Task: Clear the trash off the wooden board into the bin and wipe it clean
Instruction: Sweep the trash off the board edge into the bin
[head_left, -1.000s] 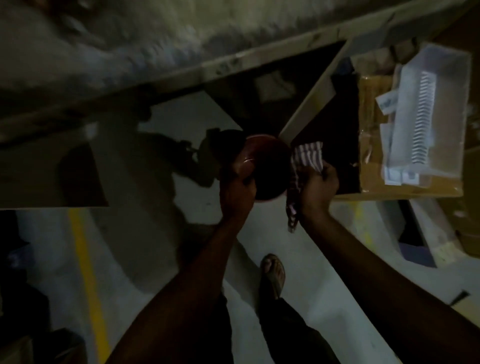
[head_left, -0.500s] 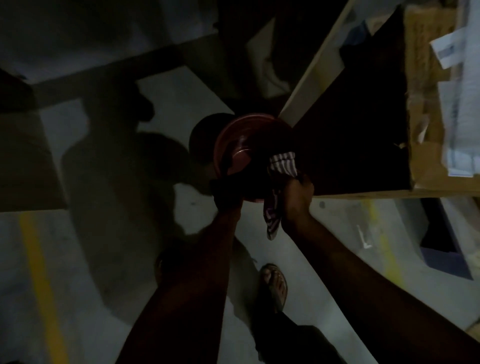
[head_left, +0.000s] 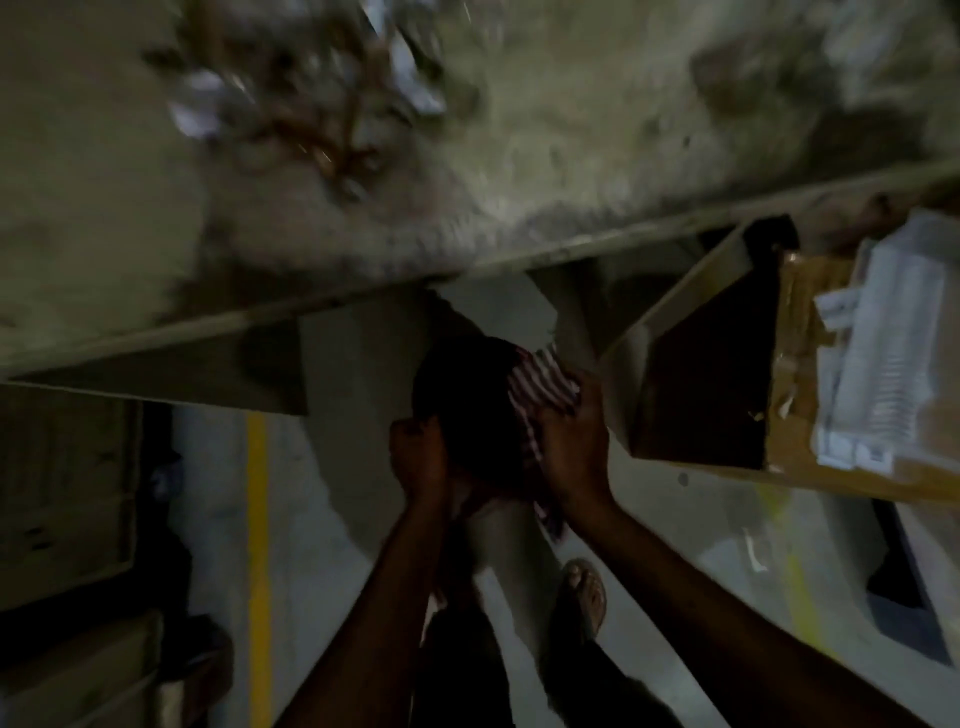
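**dustbunny_04:** so what's being held there? It's all pretty dim and smeared.

**plankwatcher:** A dark round bin (head_left: 467, 410) is being gripped at its near rim by the left hand (head_left: 418, 457), fingers curled tight around the edge. The right hand (head_left: 574, 447) is being pressed flat against the bin's right side, with a red-and-white striped cloth (head_left: 540, 384) being pinched between palm and bin. One end of the cloth is being left dangling below that hand.

**dustbunny_04:** and the board?

**plankwatcher:** The wooden board (head_left: 571, 156) is being seen just beyond both hands, its front edge running above the bin. The bin is being held under that edge, near it; touching or not can't be told. A heap of trash (head_left: 306, 98), pale scraps and brownish bits, is being left on the board, well beyond the left hand and off to its left. It's too blurred for the pieces to be named.

**dustbunny_04:** anything else nearby?

**plankwatcher:** A cardboard box (head_left: 800, 364) with white plastic packaging (head_left: 883, 353) on it is being shown to the right of the right hand. A sandalled foot (head_left: 584, 592) is being seen on the concrete floor (head_left: 332, 493) below the hands, and a yellow floor line (head_left: 258, 545) is running off to the left of the left arm.
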